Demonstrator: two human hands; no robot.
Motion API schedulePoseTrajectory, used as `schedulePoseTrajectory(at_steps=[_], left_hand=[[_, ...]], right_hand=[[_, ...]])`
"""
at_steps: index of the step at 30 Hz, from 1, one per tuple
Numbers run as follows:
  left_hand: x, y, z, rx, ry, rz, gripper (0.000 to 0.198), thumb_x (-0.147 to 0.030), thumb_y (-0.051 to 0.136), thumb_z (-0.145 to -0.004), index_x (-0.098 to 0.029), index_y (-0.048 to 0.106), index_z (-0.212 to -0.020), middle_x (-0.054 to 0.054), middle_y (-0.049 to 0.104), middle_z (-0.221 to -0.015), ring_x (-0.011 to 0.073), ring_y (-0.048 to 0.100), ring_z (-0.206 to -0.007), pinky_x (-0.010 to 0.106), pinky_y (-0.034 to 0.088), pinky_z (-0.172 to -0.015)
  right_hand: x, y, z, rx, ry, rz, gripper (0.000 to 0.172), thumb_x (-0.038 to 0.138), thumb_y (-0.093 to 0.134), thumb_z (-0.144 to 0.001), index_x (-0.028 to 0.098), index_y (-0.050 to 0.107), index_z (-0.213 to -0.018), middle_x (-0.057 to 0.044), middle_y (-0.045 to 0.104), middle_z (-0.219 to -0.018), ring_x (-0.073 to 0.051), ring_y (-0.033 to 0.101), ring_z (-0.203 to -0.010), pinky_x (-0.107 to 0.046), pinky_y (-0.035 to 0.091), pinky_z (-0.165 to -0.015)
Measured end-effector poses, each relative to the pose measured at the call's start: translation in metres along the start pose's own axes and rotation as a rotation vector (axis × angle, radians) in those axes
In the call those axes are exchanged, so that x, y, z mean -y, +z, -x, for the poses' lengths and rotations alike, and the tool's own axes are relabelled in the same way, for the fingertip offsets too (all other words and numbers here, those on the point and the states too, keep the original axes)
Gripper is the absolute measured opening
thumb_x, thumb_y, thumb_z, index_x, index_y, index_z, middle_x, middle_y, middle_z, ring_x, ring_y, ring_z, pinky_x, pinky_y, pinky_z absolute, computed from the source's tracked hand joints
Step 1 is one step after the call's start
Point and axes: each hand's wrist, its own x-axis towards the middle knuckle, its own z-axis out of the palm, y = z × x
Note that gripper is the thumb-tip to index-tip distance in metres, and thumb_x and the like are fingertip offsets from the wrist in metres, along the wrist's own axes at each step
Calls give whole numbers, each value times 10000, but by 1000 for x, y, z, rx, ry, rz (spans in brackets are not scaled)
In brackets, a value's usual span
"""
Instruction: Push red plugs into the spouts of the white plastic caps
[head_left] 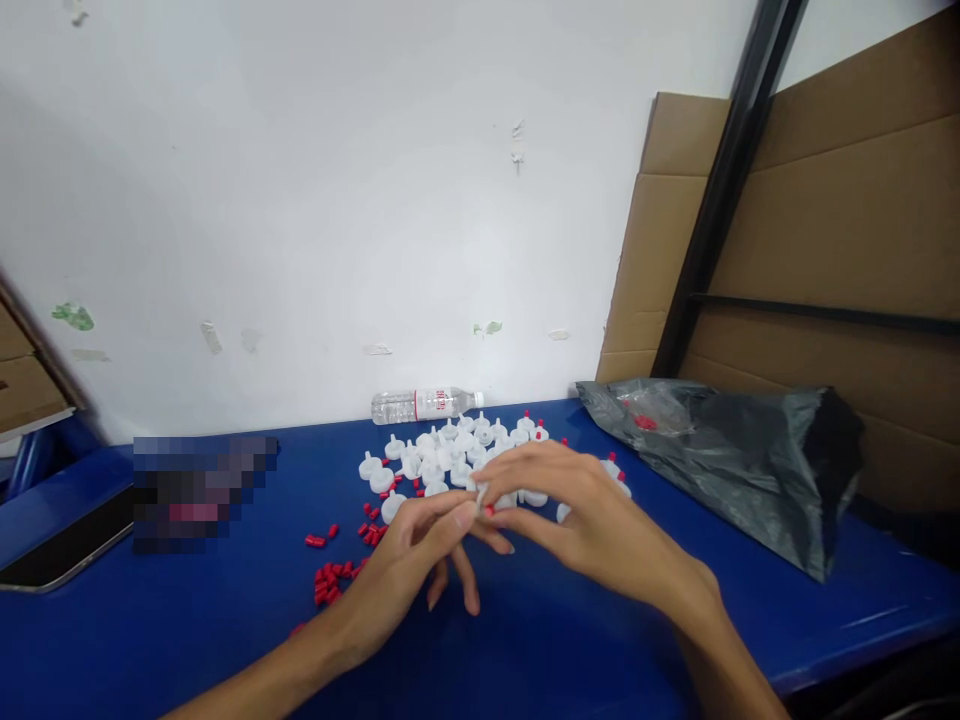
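Observation:
My left hand (pixel 420 540) pinches a white nozzle cap (pixel 481 494) between thumb and index finger, its other fingers hanging loosely. From the other side my right hand (pixel 581 495) closes its fingertips around a small red tip cap (pixel 489 511) at the white piece. Fingers hide most of both parts, so I cannot tell how far they are joined. Behind my hands lies a cluster of white nozzle caps (pixel 394 448) with thin spouts. Some at the right, partly behind my right hand, carry red tips (pixel 613 457). Loose red tip caps (pixel 328 580) lie left of my left hand.
A clear plastic bottle (pixel 427 404) lies against the white wall. At the right rests a dark grey plastic bag (pixel 757 460) with red pieces in clear plastic on it. A phone (pixel 67 540) and a blurred-out item (pixel 199 495) lie left on the blue table (pixel 525 650).

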Motion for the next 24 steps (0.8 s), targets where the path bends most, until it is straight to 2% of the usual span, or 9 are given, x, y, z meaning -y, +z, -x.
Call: schedulePoseTrajectory(at_steps=[2, 5, 9, 11, 14, 16, 20, 22, 24], left_hand=[[1, 1, 2, -40, -22, -37, 480, -560, 473, -1037, -155, 675, -1197, 106, 737, -1033, 120, 675, -571, 189, 375, -441], [3, 3, 2, -56, -31, -192, 393, -514, 528, -1020, -173, 689, -1129, 39, 713, -899, 85, 586, -532, 198, 419, -500], [8, 2, 2, -45, 52, -566, 308, -373, 476, -1028, -197, 726, -990, 3, 685, -736, 107, 551, -536, 226, 397, -526], [12, -1, 2, -60, 192, -792, 277, -278, 463, -1015, -206, 728, -983, -9, 675, -686, 112, 548, -531, 243, 378, -550], [20, -7, 3, -52, 397, -998, 264, -196, 446, -1002, -212, 705, -1054, -12, 700, -741, 117, 564, -538, 271, 372, -579], [24, -10, 3, -28, 465, -1072, 265, -170, 441, -1003, -219, 687, -1089, -8, 716, -788, 131, 597, -572, 288, 370, -590], [25, -13, 2, -5, 481, -1124, 262, -148, 432, -1002, -220, 672, -1077, -14, 688, -741, 145, 598, -565, 303, 352, -571], [25, -13, 3, -2, 478, -1125, 258, -144, 431, -1000, -219, 669, -1066, -17, 675, -719, 145, 594, -556, 304, 348, -564], [25, -13, 3, -3, 483, -1135, 257, -144, 430, -1001, -220, 667, -1069, -13, 683, -729, 149, 615, -573, 306, 357, -570]], right_hand=[[-6, -20, -5, -102, 6, 39, 53, 311, 685, -960, 305, 705, -1008, 37, 735, -1224, -171, 633, -1193, -330, 474, -1016], [-32, -55, -17, -225, 51, 251, 166, 440, 689, -939, 275, 676, -957, -3, 725, -1104, -193, 649, -1062, -358, 488, -954], [-98, -81, -21, -167, 280, 435, 287, 500, 631, -955, 215, 663, -937, -40, 675, -929, -213, 628, -908, -387, 499, -853], [-131, -82, -13, -56, 391, 454, 305, 483, 604, -981, 185, 668, -964, -27, 664, -879, -186, 630, -823, -379, 525, -803], [-163, -77, 3, 154, 528, 438, 296, 450, 635, -982, 172, 664, -1078, -35, 687, -1019, -158, 660, -848, -359, 572, -786], [-171, -73, 9, 247, 579, 410, 308, 435, 627, -992, 175, 652, -1155, -56, 684, -1113, -172, 674, -914, -375, 585, -815], [-172, -67, 12, 379, 613, 340, 304, 420, 627, -994, 182, 650, -1182, -65, 680, -1156, -180, 676, -947, -382, 590, -830], [-167, -69, 11, 392, 611, 323, 294, 421, 631, -992, 181, 656, -1160, -60, 684, -1136, -174, 677, -928, -372, 590, -819], [-159, -73, 11, 352, 599, 326, 298, 440, 624, -993, 176, 664, -1124, -51, 692, -1089, -168, 675, -902, -372, 584, -818]])
